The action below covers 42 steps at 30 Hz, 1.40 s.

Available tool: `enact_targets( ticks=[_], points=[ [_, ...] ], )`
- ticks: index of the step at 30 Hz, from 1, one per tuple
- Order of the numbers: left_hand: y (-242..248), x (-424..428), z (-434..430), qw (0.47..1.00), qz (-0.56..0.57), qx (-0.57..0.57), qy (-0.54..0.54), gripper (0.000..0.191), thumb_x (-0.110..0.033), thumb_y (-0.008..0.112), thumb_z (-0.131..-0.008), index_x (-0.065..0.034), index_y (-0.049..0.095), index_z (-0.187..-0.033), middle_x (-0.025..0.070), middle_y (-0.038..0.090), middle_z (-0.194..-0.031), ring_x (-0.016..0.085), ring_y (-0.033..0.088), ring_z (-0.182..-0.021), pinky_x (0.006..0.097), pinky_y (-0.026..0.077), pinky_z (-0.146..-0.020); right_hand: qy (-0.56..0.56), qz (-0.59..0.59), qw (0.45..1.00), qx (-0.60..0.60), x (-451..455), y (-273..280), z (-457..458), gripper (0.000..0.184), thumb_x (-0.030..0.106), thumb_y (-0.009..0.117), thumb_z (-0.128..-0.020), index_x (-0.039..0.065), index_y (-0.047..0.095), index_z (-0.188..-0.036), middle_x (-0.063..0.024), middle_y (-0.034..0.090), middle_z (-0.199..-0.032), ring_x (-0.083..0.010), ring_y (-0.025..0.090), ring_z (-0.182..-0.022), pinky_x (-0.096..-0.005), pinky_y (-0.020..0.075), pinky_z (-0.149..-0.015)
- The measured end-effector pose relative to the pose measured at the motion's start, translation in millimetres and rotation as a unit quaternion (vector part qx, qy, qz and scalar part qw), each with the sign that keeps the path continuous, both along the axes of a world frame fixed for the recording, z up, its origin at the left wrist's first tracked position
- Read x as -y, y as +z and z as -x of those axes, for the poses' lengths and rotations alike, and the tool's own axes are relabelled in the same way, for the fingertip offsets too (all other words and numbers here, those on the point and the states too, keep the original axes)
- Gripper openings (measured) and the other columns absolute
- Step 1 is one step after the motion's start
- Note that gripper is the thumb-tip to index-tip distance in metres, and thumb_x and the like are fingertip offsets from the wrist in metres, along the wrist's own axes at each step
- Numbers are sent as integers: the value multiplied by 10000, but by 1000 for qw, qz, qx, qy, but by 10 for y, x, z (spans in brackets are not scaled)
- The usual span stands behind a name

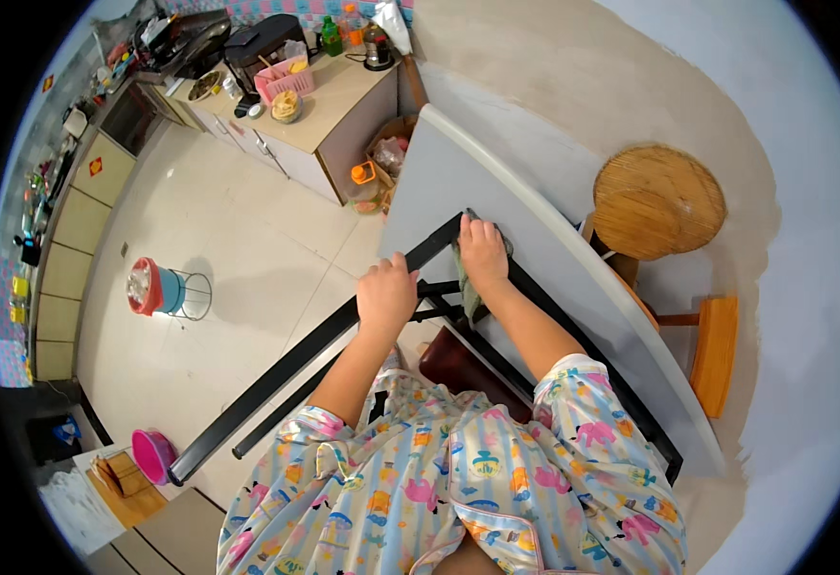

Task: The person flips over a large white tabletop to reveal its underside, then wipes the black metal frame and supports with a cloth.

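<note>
A grey tabletop with a pale rounded edge (571,230) stands tilted on its side, its underside towards me, with a folding frame of black metal legs (297,366) against it. My left hand (387,291) grips the black metal leg a little below its upper corner. At that corner, my right hand (483,248) presses a grey-green cloth (468,287) onto the frame; part of the cloth hangs below the fingers. Beneath the frame, close to my body, lies a dark red glossy thing (441,359), partly hidden.
A kitchen counter (348,79) with a pink basket stands ahead. An oil bottle (366,190) is on the floor beside it. To the left are a bin with a red bag (154,287) and a pink basin (152,456). Round wooden boards (660,201) and a wooden chair (714,356) stand right.
</note>
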<state>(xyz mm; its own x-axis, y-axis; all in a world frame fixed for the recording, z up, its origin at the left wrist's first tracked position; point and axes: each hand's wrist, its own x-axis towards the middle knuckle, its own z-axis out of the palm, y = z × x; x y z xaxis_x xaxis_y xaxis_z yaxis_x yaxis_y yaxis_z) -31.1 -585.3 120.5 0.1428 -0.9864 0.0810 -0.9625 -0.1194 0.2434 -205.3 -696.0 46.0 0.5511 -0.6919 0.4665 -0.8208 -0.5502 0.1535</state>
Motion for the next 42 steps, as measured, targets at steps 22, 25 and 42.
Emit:
enact_targets(
  ticks=[22, 25, 42],
  points=[
    [-65, -20, 10, 998, 9, 52, -22, 352, -329, 651, -865, -27, 534, -1003, 97, 609, -793, 256, 640, -722, 358, 510, -611, 134, -124, 983, 22, 160, 290, 1, 490, 8, 505, -831, -29, 475, -1319, -158, 532, -1226, -322, 496, -1166, -380, 451, -997],
    [-42, -5, 6, 999, 3, 22, -32, 359, -323, 653, -865, -21, 537, -1022, 95, 614, -798, 253, 642, -723, 356, 510, -610, 143, -234, 952, 139, 227, 245, -25, 462, -75, 467, -812, 5, 557, -1258, -154, 563, -1255, -334, 490, -1193, -398, 430, -1019],
    [-88, 11, 70, 998, -5, 53, -17, 364, -306, 659, -848, -15, 551, -1039, 72, 627, -820, 231, 650, -746, 321, 512, -602, 131, -221, 949, 183, 303, 340, -174, 310, 48, 506, -869, 73, 636, -1150, -153, 621, -1166, -343, 560, -1090, -433, 416, -991]
  ],
)
